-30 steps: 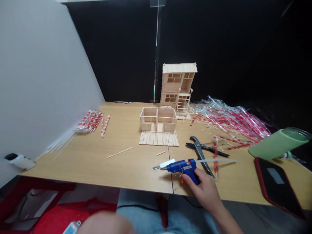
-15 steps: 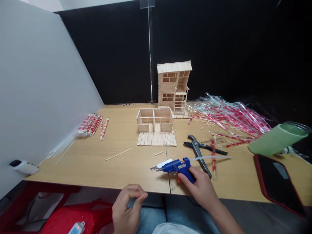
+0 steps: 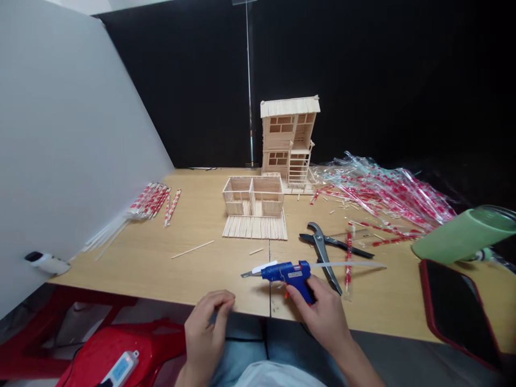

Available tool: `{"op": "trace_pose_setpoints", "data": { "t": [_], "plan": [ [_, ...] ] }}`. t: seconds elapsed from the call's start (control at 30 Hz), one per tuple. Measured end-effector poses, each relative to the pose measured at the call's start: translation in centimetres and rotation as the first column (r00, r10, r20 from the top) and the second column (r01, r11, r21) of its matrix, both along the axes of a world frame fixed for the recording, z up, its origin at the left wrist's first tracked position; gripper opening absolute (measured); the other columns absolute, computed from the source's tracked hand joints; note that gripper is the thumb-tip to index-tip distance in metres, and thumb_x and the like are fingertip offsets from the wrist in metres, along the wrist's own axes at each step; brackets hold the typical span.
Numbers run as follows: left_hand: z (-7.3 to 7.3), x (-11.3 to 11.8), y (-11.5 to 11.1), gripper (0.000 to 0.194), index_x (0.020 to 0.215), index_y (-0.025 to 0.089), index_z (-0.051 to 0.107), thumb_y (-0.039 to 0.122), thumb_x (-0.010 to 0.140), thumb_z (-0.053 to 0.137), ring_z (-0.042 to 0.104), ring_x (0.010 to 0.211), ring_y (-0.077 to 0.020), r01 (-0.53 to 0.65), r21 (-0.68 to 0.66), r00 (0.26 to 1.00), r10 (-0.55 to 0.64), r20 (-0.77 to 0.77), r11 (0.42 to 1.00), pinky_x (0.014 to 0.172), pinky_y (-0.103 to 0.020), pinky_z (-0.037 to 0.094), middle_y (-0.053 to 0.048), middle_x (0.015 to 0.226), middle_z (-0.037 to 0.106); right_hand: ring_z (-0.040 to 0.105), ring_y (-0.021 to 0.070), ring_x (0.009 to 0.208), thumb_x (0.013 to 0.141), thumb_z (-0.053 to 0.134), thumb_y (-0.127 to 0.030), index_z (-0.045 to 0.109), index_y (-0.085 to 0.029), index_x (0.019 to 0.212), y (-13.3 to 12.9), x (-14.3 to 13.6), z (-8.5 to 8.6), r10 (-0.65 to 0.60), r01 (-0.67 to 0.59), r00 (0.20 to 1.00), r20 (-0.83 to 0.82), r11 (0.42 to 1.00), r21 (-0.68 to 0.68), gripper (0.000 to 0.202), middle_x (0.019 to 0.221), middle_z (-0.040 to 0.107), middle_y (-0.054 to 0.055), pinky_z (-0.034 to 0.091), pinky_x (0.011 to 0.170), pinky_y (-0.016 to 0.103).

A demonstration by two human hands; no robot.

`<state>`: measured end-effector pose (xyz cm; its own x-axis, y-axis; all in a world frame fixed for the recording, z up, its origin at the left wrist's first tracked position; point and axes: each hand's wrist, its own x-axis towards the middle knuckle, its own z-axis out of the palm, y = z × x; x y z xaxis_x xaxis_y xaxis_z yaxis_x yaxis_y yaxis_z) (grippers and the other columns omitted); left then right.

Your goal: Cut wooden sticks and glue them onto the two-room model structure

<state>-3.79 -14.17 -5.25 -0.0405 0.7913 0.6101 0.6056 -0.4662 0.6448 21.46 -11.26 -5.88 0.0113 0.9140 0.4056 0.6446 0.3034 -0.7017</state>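
My right hand [image 3: 322, 309] grips the handle of a blue glue gun [image 3: 290, 273], its nozzle pointing left and a long clear glue stick [image 3: 355, 264] out of its back. My left hand [image 3: 209, 322] is at the table's front edge, thumb and fingers pinched together; anything between them is too small to make out. A white-handled knife [image 3: 264, 266] lies behind the gun's nozzle. Beyond the gun a small stick-built room frame [image 3: 253, 196] stands with a slatted stick floor [image 3: 255, 227] in front. Two loose sticks [image 3: 192, 249] [image 3: 256, 251] lie nearby.
A two-storey stick house [image 3: 288, 142] stands behind. Black cutters [image 3: 322, 252], red-and-white wrappers [image 3: 387, 188], a green bottle [image 3: 463, 234] and a phone [image 3: 459, 312] are right. Wrapped sticks [image 3: 149, 200] and a white bottle [image 3: 47, 263] are left. A red stool [image 3: 133, 344] is below.
The glue gun and my right hand have shifted slightly left. My left hand has risen a little, still pinched. The whole view has moved slightly.
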Motion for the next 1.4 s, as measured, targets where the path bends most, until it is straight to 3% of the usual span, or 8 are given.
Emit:
{"op": "trace_pose_setpoints", "data": {
  "t": [0.17, 0.43, 0.57, 0.7, 0.87, 1.03, 1.2, 1.4],
  "plan": [
    [0.4, 0.5, 1.5, 0.01, 0.09, 0.02, 0.066, 0.021, 0.094, 0.057, 0.068, 0.081, -0.0171, -0.073, -0.069, 0.997, 0.071, -0.021, 0.995, 0.073, -0.027, 0.053, -0.005, 0.085, 0.071, 0.065, 0.0226, 0.069, 0.094, 0.055, -0.046, 0.068, -0.016, 0.101, -0.2, 0.3, -0.1, -0.082, 0.082, 0.996, -0.025, 0.997, 0.001, 0.034, 0.078, 0.07, 0.007, 0.047, 0.062, 0.03],
    [0.8, 1.7, 3.8, 0.019, 0.079, 0.02, 0.059, 0.022, 0.096, 0.052, 0.061, 0.076, -0.0173, 0.038, -0.115, 0.983, -0.058, -0.176, 0.993, 0.072, -0.031, 0.044, -0.003, 0.079, 0.067, 0.058, 0.02, 0.057, 0.094, 0.052, -0.05, 0.066, -0.018, 0.092, -0.3, 0.2, 0.6, -0.163, 0.159, 0.983, -0.078, 0.985, -0.061, 0.034, 0.065, 0.064, 0.002, 0.045, 0.056, 0.029],
    [0.7, 2.0, 5.5, 0.016, 0.081, 0.02, 0.058, 0.027, 0.095, 0.057, 0.058, 0.075, -0.0179, 0.019, -0.168, 0.975, -0.056, -0.216, 0.986, 0.074, -0.033, 0.041, -0.002, 0.08, 0.066, 0.059, 0.0196, 0.059, 0.094, 0.053, -0.049, 0.066, -0.018, 0.094, -0.3, 0.1, 0.5, -0.211, 0.206, 0.975, -0.069, 0.976, -0.075, 0.033, 0.069, 0.065, 0.003, 0.045, 0.059, 0.029],
    [0.5, 1.0, 5.9, 0.014, 0.082, 0.02, 0.058, 0.028, 0.094, 0.06, 0.058, 0.078, -0.0181, -0.026, -0.176, 0.984, -0.006, -0.176, 0.984, 0.077, -0.034, 0.042, -0.002, 0.083, 0.066, 0.061, 0.0205, 0.066, 0.094, 0.054, -0.048, 0.066, -0.018, 0.101, -0.2, 0.0, 0.6, -0.224, 0.218, 0.972, -0.069, 0.972, -0.088, 0.033, 0.077, 0.067, 0.005, 0.047, 0.064, 0.03],
    [-0.1, -2.1, 5.2, 0.013, 0.084, 0.021, 0.063, 0.026, 0.095, 0.058, 0.061, 0.084, -0.0189, -0.097, -0.197, 0.983, 0.062, -0.174, 0.976, 0.079, -0.034, 0.043, -0.003, 0.086, 0.068, 0.063, 0.0217, 0.069, 0.093, 0.055, -0.049, 0.066, -0.017, 0.102, 0.0, -0.2, 0.8, -0.21, 0.202, 0.976, -0.057, 0.972, -0.115, 0.034, 0.081, 0.069, 0.006, 0.05, 0.067, 0.031],
    [1.1, -2.3, 7.1, 0.014, 0.084, 0.021, 0.064, 0.028, 0.094, 0.058, 0.063, 0.083, -0.0197, -0.036, -0.299, 0.973, -0.034, -0.229, 0.954, 0.079, -0.036, 0.044, -0.003, 0.085, 0.069, 0.066, 0.0238, 0.072, 0.091, 0.059, -0.049, 0.066, -0.019, 0.1, -0.4, -0.1, 0.5, -0.206, 0.192, 0.974, -0.093, 0.971, -0.143, 0.032, 0.083, 0.071, 0.008, 0.053, 0.07, 0.035],
    [3.0, 1.5, 12.3, 0.009, 0.099, 0.021, 0.064, 0.024, 0.091, 0.062, 0.063, 0.091, -0.0223, 0.081, -0.356, 0.876, -0.236, -0.421, 0.931, 0.082, -0.038, 0.045, -0.006, 0.099, 0.069, 0.07, 0.0246, 0.071, 0.09, 0.062, -0.047, 0.067, -0.02, 0.097, -0.6, 0.8, -0.5, -0.156, 0.143, 0.981, -0.118, 0.983, -0.111, 0.028, 0.081, 0.074, 0.008, 0.057, 0.066, 0.033],
    [2.8, 4.5, 15.4, 0.009, 0.082, 0.018, 0.063, 0.019, 0.091, 0.061, 0.061, 0.083, -0.0215, 0.043, -0.432, 0.671, -0.346, -0.655, 0.901, 0.075, -0.035, 0.044, -0.006, 0.088, 0.067, 0.07, 0.0253, 0.062, 0.088, 0.06, -0.057, 0.072, -0.021, 0.088, -1.1, 1.6, -1.8, -0.221, 0.216, 0.972, -0.084, 0.974, -0.062, 0.037, 0.074, 0.073, 0.009, 0.058, 0.057, 0.032]
  ]
}}
